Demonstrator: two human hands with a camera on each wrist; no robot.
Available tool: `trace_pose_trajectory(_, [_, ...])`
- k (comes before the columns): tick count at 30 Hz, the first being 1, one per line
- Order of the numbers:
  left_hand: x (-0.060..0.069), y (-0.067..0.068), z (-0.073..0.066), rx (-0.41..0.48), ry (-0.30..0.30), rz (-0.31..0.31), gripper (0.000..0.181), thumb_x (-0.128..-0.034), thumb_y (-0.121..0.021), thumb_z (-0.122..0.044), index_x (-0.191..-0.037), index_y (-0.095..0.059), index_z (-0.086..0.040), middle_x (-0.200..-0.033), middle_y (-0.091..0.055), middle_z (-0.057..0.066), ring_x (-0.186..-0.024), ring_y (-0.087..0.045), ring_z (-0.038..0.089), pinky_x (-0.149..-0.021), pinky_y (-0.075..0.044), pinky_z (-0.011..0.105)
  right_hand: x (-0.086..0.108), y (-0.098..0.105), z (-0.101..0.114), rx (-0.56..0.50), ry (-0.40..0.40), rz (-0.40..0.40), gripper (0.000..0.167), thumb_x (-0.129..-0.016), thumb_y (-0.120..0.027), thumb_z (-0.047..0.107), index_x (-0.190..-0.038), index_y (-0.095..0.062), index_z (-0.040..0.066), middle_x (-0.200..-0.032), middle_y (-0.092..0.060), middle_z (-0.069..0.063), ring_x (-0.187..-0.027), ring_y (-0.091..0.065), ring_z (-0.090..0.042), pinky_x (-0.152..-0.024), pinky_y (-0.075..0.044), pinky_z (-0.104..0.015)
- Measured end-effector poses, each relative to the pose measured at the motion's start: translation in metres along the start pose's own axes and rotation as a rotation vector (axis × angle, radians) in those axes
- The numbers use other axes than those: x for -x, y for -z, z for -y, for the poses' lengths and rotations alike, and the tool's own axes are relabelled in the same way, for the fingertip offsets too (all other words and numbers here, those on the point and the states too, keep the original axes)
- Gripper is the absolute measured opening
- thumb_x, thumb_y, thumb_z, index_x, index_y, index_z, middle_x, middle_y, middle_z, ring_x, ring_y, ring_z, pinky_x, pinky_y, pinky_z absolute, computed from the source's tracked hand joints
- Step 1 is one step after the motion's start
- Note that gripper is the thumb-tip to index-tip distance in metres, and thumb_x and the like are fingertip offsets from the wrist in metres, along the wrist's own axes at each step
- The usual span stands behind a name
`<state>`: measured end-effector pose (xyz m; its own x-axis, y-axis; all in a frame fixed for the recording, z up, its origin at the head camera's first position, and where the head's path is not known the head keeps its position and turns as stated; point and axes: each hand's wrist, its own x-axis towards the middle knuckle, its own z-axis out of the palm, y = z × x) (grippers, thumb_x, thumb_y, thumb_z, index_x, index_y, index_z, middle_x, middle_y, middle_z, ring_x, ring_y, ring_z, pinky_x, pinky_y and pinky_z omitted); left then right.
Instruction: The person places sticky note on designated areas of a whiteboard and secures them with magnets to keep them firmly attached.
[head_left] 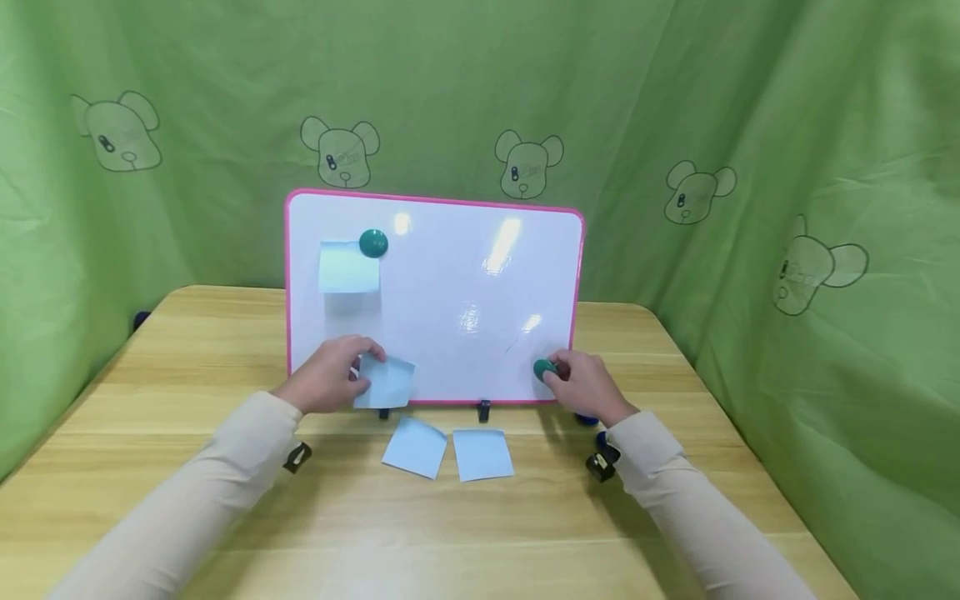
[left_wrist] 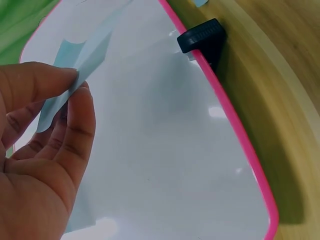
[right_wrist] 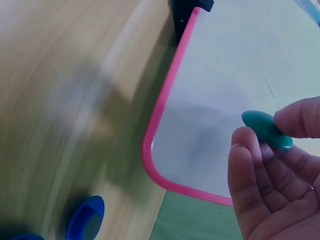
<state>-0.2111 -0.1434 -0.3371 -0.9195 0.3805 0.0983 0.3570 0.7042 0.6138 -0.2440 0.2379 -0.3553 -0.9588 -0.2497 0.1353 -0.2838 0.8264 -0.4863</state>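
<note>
My left hand (head_left: 330, 375) pinches a light blue sticky note (head_left: 392, 382) between thumb and fingers, in front of the lower left of a pink-framed whiteboard (head_left: 450, 275). In the left wrist view the held note (left_wrist: 92, 55) bends and stands off the board. My right hand (head_left: 588, 385) pinches a green round magnet (head_left: 543, 369) near the board's lower right corner. The right wrist view shows this magnet (right_wrist: 265, 129) between thumb and fingers. Higher on the board, another blue note (head_left: 348, 268) hangs under a green magnet (head_left: 373, 243) at its upper right corner.
Two blue notes (head_left: 415, 448) (head_left: 483, 455) lie on the wooden table (head_left: 360, 533) before the board. Black clips (head_left: 484, 410) hold its lower edge. Blue magnets (right_wrist: 86, 220) lie by the right hand. Black objects (head_left: 297, 457) (head_left: 600, 467) sit near both wrists. Green curtains (head_left: 450, 83) surround the table.
</note>
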Motion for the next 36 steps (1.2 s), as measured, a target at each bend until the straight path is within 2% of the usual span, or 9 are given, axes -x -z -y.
trace_pose_trajectory(5, [-0.002,0.001,-0.002,0.011,-0.026,-0.02,0.031,-0.083,-0.066,0.004,-0.112,-0.062,-0.005,-0.113,-0.061,0.01,-0.092,-0.056,0.026,-0.082,-0.054,0.039,-0.001,0.003,0.003,-0.028,0.008,0.004,0.018,-0.091,-0.06,0.013,-0.1,-0.066,-0.002,-0.082,-0.063,-0.008,-0.071,-0.054,-0.021,-0.064,-0.048,-0.033])
trace_pose_trajectory(20, [-0.013,0.003,-0.01,0.008,-0.064,-0.054,0.031,-0.0838,-0.067,0.003,-0.113,-0.062,-0.006,-0.117,-0.061,0.011,-0.094,-0.058,0.026,-0.085,-0.054,0.041,-0.009,0.008,0.009,-0.036,0.017,-0.028,0.019,-0.091,-0.061,0.013,-0.1,-0.066,-0.002,-0.084,-0.064,-0.009,-0.076,-0.057,-0.023,-0.067,-0.05,-0.035])
trace_pose_trajectory(27, [-0.014,0.003,-0.011,0.006,-0.047,-0.05,0.032,-0.0843,-0.067,0.002,-0.114,-0.062,-0.006,-0.117,-0.06,0.012,-0.094,-0.057,0.027,-0.084,-0.054,0.041,-0.011,0.007,0.012,-0.059,0.027,-0.021,0.02,-0.091,-0.062,0.012,-0.102,-0.066,-0.004,-0.084,-0.065,-0.01,-0.075,-0.057,-0.023,-0.065,-0.051,-0.033])
trace_pose_trajectory(36, [-0.021,0.008,-0.019,0.004,-0.068,-0.076,0.032,-0.0838,-0.065,0.004,-0.114,-0.062,-0.005,-0.117,-0.06,0.012,-0.093,-0.057,0.028,-0.082,-0.054,0.04,-0.016,0.013,0.018,-0.059,0.037,-0.05,0.02,-0.091,-0.061,0.014,-0.101,-0.066,-0.003,-0.086,-0.066,-0.011,-0.077,-0.059,-0.024,-0.067,-0.052,-0.035])
